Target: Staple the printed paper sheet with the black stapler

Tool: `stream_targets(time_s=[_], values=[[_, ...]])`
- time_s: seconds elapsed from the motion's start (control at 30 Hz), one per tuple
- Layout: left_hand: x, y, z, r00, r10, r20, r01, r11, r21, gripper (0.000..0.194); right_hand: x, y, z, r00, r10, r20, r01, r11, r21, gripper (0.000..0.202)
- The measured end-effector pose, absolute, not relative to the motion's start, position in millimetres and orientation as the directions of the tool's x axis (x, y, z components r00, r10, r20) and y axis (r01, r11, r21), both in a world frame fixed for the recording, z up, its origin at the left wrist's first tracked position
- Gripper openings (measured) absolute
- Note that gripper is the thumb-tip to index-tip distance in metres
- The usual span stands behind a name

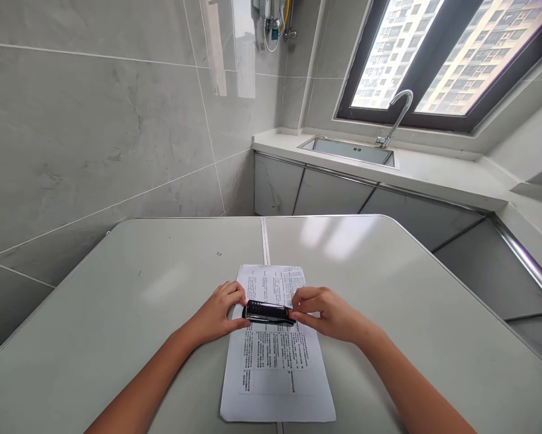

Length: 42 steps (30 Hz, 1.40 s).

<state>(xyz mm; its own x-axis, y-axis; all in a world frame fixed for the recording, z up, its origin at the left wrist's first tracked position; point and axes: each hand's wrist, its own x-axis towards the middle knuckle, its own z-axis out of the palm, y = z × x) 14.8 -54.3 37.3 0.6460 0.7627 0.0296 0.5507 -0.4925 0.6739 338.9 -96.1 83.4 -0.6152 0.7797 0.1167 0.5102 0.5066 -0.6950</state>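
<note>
A black stapler (269,312) lies crosswise on its side over a stack of printed paper sheets (293,404), above the middle of the page. My left hand (220,314) holds its left end between thumb and fingers, with the thumb resting low at the paper's left edge. At the opposite end, the fingers of my right hand (321,310) pinch the stapler's tip. Dense printed text covers much of the top sheet, and the hands and stapler hide part of it.
Under the papers is a pale folding table (184,367) with a seam down its middle. Small dark marks, perhaps loose staples (219,254), lie left of the sheets. Beyond stand a counter (442,169) with a sink (347,150) and faucet (400,114), and a tiled wall (94,120).
</note>
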Motion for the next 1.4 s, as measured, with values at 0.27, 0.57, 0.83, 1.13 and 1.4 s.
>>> stream_targets(time_s=[0.27,0.57,0.83,1.13,1.4], values=[[14.4,-54.8,37.6,0.637,0.771,0.019,0.548,-0.470,0.692,0.033,352.1,-91.8,85.9,-0.709,0.704,0.040,0.527,0.567,-0.633,0.028],[17.4,-55.4,43.0,0.651,0.759,0.018,0.564,-0.499,0.658,0.030,290.3,-106.0,53.6,-0.430,0.851,0.302,0.539,0.510,-0.671,0.060],[13.0,-57.6,42.2,0.607,0.795,0.001,0.498,-0.382,0.779,0.079,282.2,-108.2,41.0,-0.355,0.878,0.320,0.494,0.467,-0.734,0.040],[33.4,-66.5,58.1,0.392,0.869,-0.303,-0.423,0.463,0.779,0.051,268.8,-120.0,54.9,-0.439,0.442,0.782,0.654,0.754,-0.059,0.047],[38.8,-69.9,47.2,0.568,0.738,-0.366,-0.542,0.669,0.509,0.032,263.8,-120.3,56.2,-0.582,0.315,0.750,0.685,0.687,0.243,0.023]])
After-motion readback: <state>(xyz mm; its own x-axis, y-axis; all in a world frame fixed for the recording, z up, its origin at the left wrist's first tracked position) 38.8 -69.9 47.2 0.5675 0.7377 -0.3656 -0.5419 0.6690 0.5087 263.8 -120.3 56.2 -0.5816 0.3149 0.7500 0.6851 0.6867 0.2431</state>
